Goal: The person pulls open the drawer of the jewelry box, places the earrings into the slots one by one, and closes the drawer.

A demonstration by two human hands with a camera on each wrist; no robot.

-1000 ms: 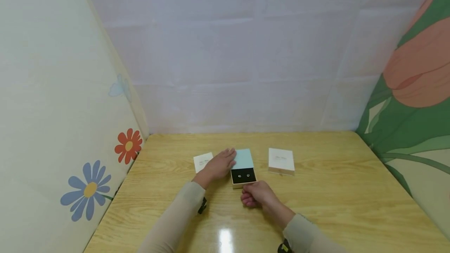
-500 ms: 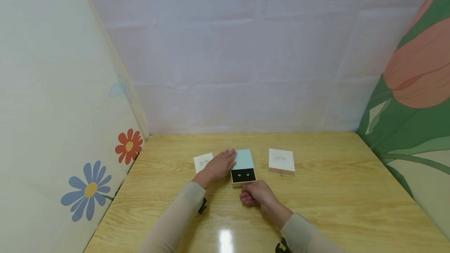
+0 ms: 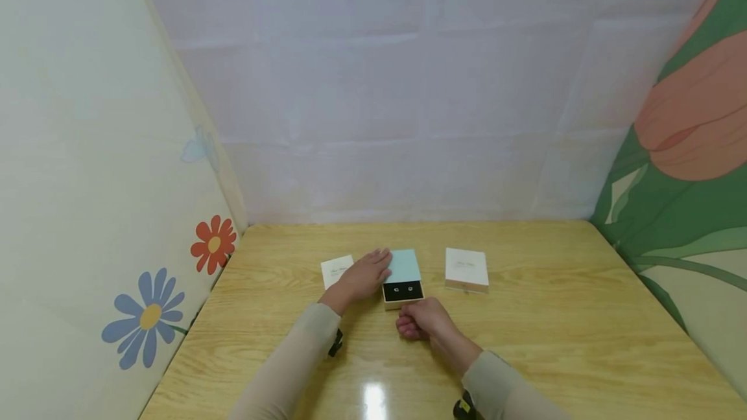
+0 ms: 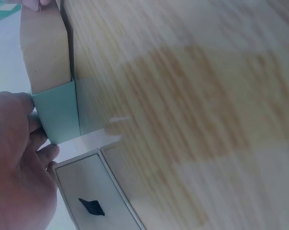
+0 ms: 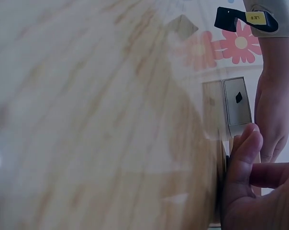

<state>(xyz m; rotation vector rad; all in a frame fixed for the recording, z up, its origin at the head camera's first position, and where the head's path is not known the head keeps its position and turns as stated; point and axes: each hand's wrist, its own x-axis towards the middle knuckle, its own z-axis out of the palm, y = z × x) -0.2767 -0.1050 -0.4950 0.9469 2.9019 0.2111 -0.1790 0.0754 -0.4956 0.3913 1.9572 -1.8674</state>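
Observation:
A jewelry box with a pale teal sleeve (image 3: 404, 266) lies mid-table, its cream drawer (image 4: 45, 52) partly slid out. Two small earrings (image 3: 403, 290) sit on the drawer's black insert. My left hand (image 3: 362, 276) holds the sleeve along its left side, its fingers (image 4: 48, 152) meeting the sleeve's edge in the left wrist view. At the drawer's front end my right hand (image 3: 425, 318) is curled, with thumb and fingertips against the cream edge. The right palm and part of the drawer front are hidden in the head view.
A white lettered box (image 3: 467, 269) stands to the right. Left of the sleeve, another white box (image 3: 336, 269) is partly covered by my hand; a black tab (image 4: 92, 206) marks its front. Floral cloth (image 3: 150, 316) hangs at the left edge of the wooden table (image 3: 543, 342).
The drawer has slid slightly further into the sleeve, so less black insert shows. My right hand has shifted a little to the left with it. The left hand stays in place.

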